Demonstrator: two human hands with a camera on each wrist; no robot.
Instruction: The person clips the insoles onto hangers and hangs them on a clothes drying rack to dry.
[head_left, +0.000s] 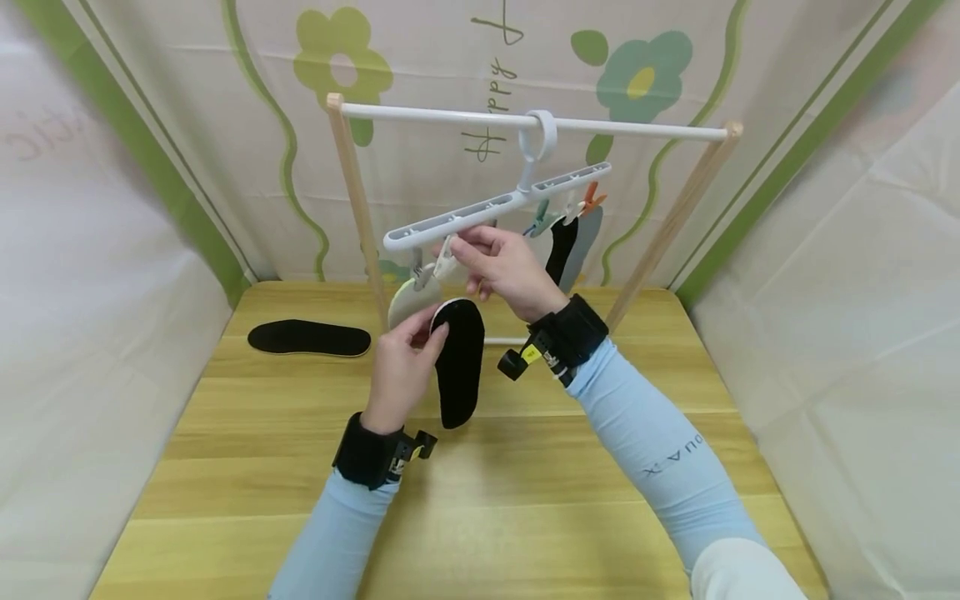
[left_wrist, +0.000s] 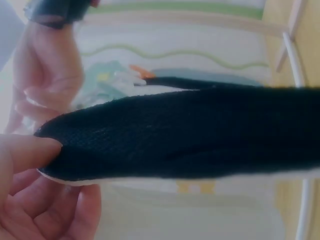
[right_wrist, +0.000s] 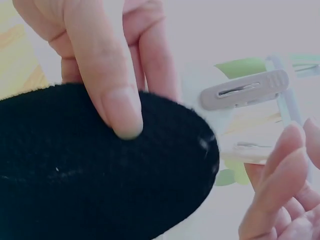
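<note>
My left hand (head_left: 399,373) pinches a black insole (head_left: 460,367) near its upper end, thumb on the black face and fingers behind. The insole hangs down below a white hanger (head_left: 450,223). In the left wrist view its pale edge shows along one side. My right hand (head_left: 512,273) holds a white clothes peg (head_left: 446,260) under the hanger's left part; fingers partly hide it. In the right wrist view the insole's rounded end lies close to that peg, apparently apart from it. Beside it, a grey peg (right_wrist: 245,90) grips a pale insole (head_left: 412,298).
Another black insole (head_left: 309,337) lies flat on the wooden table (head_left: 480,517) at the left. The hanger hooks over a white rod (head_left: 435,115) between wooden posts. On its right part, an orange peg (head_left: 592,200) and other pegs hang with a black insole (head_left: 562,248) and a grey one (head_left: 588,242).
</note>
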